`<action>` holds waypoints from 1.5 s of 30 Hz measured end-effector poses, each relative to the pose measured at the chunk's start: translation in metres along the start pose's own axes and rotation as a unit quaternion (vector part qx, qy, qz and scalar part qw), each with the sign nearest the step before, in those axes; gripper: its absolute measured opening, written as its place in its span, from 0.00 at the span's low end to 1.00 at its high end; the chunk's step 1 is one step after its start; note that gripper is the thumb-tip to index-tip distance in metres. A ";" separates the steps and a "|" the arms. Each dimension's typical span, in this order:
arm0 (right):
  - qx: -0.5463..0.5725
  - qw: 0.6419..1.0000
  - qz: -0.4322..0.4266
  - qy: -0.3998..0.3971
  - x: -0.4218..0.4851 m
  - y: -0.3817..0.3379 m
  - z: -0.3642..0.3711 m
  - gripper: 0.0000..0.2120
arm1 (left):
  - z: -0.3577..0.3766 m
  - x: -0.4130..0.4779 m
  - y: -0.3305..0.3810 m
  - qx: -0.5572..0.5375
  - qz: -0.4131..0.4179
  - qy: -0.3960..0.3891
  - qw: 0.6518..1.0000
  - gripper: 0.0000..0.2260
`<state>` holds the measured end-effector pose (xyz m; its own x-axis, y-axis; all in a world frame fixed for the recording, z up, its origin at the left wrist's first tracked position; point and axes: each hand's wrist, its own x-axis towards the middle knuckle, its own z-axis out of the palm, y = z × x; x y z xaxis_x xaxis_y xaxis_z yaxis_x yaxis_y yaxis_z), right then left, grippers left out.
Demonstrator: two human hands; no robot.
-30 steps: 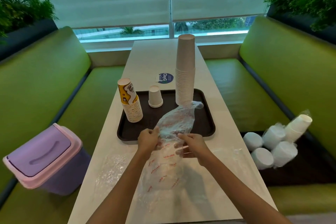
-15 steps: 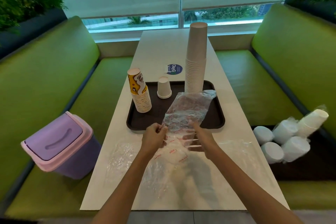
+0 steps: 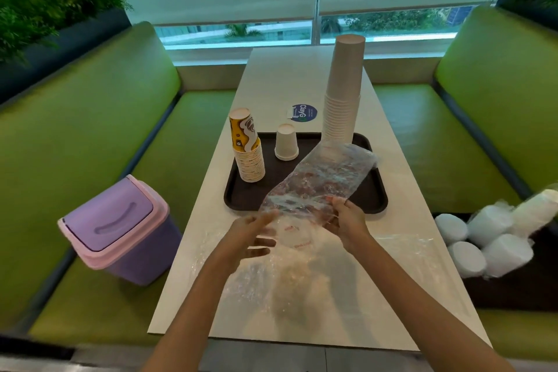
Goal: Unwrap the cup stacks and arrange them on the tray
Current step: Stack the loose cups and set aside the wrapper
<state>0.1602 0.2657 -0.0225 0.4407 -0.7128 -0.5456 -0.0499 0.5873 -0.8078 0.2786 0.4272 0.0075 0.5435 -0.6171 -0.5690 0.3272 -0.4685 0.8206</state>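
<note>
The clear wrapper hangs slanted over the near right part of the tray on the bench. The right hand pinches its near edge. The left hand, blurred, has loose spread fingers at its near left end. On the tray stand a tall cup stack far right, a small cup stack in the middle and a printed cup stack left.

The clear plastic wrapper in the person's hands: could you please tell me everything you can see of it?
The clear plastic wrapper is a long, crinkled, see-through sleeve with faint red print, apparently empty. It slants from near left to far right, its far end over the dark tray. The right hand pinches its near right edge; the left hand is at its near left end, too blurred to judge a grip. More loose film lies on the table beneath.
</note>
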 end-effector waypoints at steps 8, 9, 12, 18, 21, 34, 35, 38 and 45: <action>-0.260 0.853 -0.442 0.096 -0.016 -0.036 0.020 0.28 | -0.024 -0.002 0.015 0.130 0.169 0.091 0.973 0.03; -0.320 0.808 -0.493 0.042 -0.016 -0.043 0.031 0.26 | -0.025 -0.003 0.019 0.144 0.185 0.096 0.967 0.04; -0.535 0.661 -0.518 -0.097 -0.006 -0.057 0.066 0.28 | -0.024 -0.002 0.027 0.148 0.229 0.122 0.955 0.08; -0.592 0.615 -0.495 -0.161 0.027 -0.043 0.099 0.23 | -0.023 0.000 0.032 0.076 0.260 0.148 0.951 0.10; -0.501 0.665 -0.534 -0.150 0.040 -0.031 0.098 0.21 | -0.028 0.001 0.031 0.004 0.254 0.168 0.953 0.12; -0.382 0.666 -0.638 -0.063 0.066 -0.035 0.084 0.21 | -0.031 0.033 0.043 -0.132 0.190 0.286 0.930 0.06; -0.384 0.660 -0.642 -0.062 0.069 -0.036 0.081 0.21 | -0.034 0.036 0.044 -0.140 0.187 0.291 0.928 0.04; -0.392 0.646 -0.652 -0.065 0.076 -0.038 0.074 0.20 | -0.037 0.043 0.049 -0.156 0.187 0.305 0.921 0.06; -0.405 0.643 -0.645 -0.079 0.083 -0.048 0.075 0.19 | -0.020 0.049 0.059 -0.046 0.295 0.388 0.872 0.06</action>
<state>0.2668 0.2072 -0.0120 0.6654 -0.3210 0.6739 0.0271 -0.8918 -0.4516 0.3399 0.3825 0.0291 0.9859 -0.1039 0.1311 -0.1449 -0.1387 0.9797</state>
